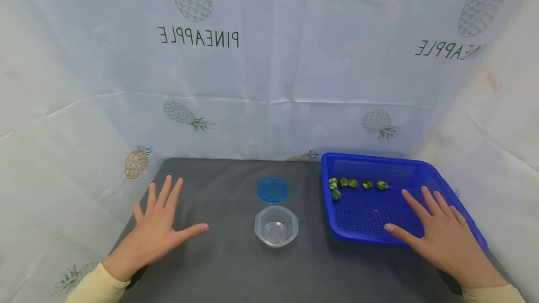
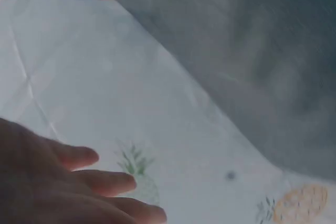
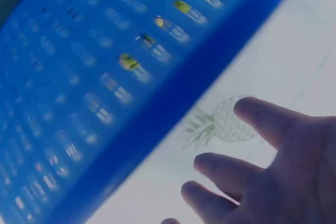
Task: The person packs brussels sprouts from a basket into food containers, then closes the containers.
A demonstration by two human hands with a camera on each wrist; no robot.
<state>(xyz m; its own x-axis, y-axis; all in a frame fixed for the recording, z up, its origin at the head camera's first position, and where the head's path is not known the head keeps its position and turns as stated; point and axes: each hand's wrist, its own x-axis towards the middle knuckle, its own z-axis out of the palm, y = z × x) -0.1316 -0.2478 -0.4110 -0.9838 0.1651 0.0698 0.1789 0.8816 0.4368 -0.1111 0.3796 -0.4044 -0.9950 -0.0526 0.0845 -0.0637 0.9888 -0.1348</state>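
My left hand [image 1: 157, 230] is spread wide above the left side of the grey table, holding nothing; its fingers [image 2: 107, 182] also show in the left wrist view. With fingers apart, my right hand [image 1: 446, 237] hovers over the near right part of a blue plastic basket [image 1: 375, 239], and it too holds nothing. Inside that basket, several small green Brussels sprouts [image 1: 353, 183] lie along the far and left sides. An open clear plastic container [image 1: 276, 227] stands mid-table between the hands. Just behind it lies a round blue lid [image 1: 273, 190].
The grey tabletop [image 1: 227, 265] carries the container, lid and basket. A white cloth [image 1: 269, 69] printed with pineapples hangs behind the table and along both sides. The basket's raised rim stands close to the table's right edge.
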